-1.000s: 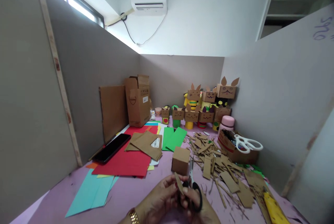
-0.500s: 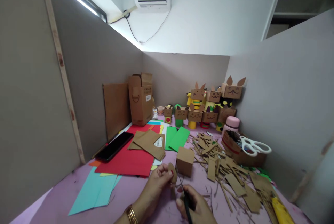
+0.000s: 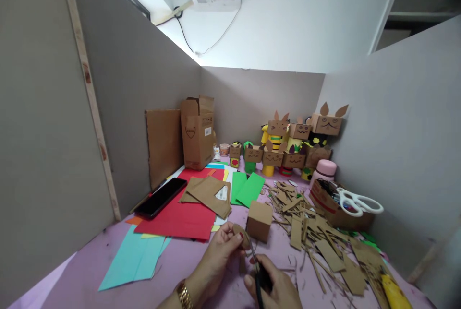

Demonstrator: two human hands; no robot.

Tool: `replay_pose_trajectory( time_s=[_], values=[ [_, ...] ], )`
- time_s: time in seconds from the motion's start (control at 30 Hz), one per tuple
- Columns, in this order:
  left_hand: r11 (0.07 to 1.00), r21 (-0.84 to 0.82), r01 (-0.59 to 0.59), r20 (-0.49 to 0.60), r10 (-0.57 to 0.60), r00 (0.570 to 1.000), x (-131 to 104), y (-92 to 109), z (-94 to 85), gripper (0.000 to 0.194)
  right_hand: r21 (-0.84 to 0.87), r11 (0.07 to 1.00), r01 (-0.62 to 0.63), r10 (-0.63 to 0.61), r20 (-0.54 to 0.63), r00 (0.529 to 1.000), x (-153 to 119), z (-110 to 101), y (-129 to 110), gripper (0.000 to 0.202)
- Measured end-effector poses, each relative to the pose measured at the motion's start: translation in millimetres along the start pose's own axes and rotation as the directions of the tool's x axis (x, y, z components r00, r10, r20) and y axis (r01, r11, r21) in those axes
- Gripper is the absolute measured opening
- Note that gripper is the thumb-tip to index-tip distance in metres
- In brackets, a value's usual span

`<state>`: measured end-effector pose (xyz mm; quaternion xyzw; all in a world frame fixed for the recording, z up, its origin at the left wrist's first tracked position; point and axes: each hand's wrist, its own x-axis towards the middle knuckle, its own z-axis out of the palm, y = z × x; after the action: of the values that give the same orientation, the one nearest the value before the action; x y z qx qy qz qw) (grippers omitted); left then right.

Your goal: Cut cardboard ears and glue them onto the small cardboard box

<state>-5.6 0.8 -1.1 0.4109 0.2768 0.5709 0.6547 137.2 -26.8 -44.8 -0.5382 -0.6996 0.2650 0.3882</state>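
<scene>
My left hand (image 3: 225, 246) pinches a small rounded piece of brown cardboard (image 3: 240, 233) between thumb and fingers. In my right hand (image 3: 275, 282) is a pair of scissors (image 3: 258, 270) with black handles. Their blades lie against the lower right edge of the cardboard piece. How far apart the blades are is hard to make out. Just beyond both hands stands a small cardboard box (image 3: 259, 221). Thin trimmings lie on the pink tabletop under the hands.
Cardboard scraps (image 3: 313, 227) cover the right side, before a box of tools with white scissors (image 3: 360, 201). Red paper (image 3: 180, 220), green paper (image 3: 250, 190), blue paper (image 3: 133, 261) and a phone (image 3: 162, 197) lie left. Cardboard animal figures (image 3: 273, 155) and a pink bottle (image 3: 324, 171) stand behind.
The scissors blades stand steeper and closer in against the cardboard piece, which has tilted in my left fingers. The whole view has shifted slightly.
</scene>
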Motion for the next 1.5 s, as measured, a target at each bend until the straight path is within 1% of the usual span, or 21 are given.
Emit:
replay_pose_trajectory(
  time_s=[0.23, 0.47, 0.67, 0.87, 1.07, 1.27, 1.4, 1.5],
  values=[
    [1.000, 0.031, -0.002, 0.013, 0.002, 1.000, -0.8, 0.6, 1.9, 0.023, -0.029, 0.999, 0.041, -0.041, -0.013, 0.999, -0.1, -4.4, -1.4, 0.042],
    [0.999, 0.031, 0.016, 0.030, -0.017, 0.999, -0.6, 0.1, 0.4, 0.023, -0.035, 0.999, 0.037, -0.036, 0.034, 0.999, 0.8, -8.0, -2.0, 0.034],
    [1.000, 0.011, 0.014, 0.053, -0.014, 0.999, -2.6, 2.6, 1.5, 0.021, -0.005, 0.997, 0.072, -0.072, 0.003, 0.997, -0.1, -8.6, 0.6, 0.033],
    [0.999, 0.050, 0.001, 0.066, -0.004, 0.998, -1.2, 3.1, -1.8, 0.019, -0.051, 0.995, 0.081, -0.080, 0.033, 0.996, -0.9, -9.2, 2.7, 0.032],
    [0.998, 0.048, 0.050, 0.093, -0.054, 0.994, -1.5, 2.2, -2.2, 0.021, -0.069, 0.994, 0.088, -0.088, 0.002, 0.996, -1.8, -8.5, 2.5, 0.034],
    [0.998, 0.055, 0.027, 0.102, -0.033, 0.994, -3.1, 4.8, -0.1, 0.018, -0.075, 0.991, 0.107, -0.106, 0.016, 0.994, -1.6, -12.0, 1.0, 0.031],
    [0.994, 0.103, 0.020, 0.093, -0.030, 0.995, -2.1, 7.0, -2.9, 0.019, -0.050, 0.993, 0.103, -0.102, 0.029, 0.994, -0.6, -9.5, 6.7, 0.030],
    [0.992, 0.125, 0.035, 0.116, -0.050, 0.992, -1.0, 6.1, -7.0, 0.021, -0.053, 0.994, 0.096, -0.095, 0.030, 0.995, -0.4, -8.9, 8.6, 0.027]
  ],
)
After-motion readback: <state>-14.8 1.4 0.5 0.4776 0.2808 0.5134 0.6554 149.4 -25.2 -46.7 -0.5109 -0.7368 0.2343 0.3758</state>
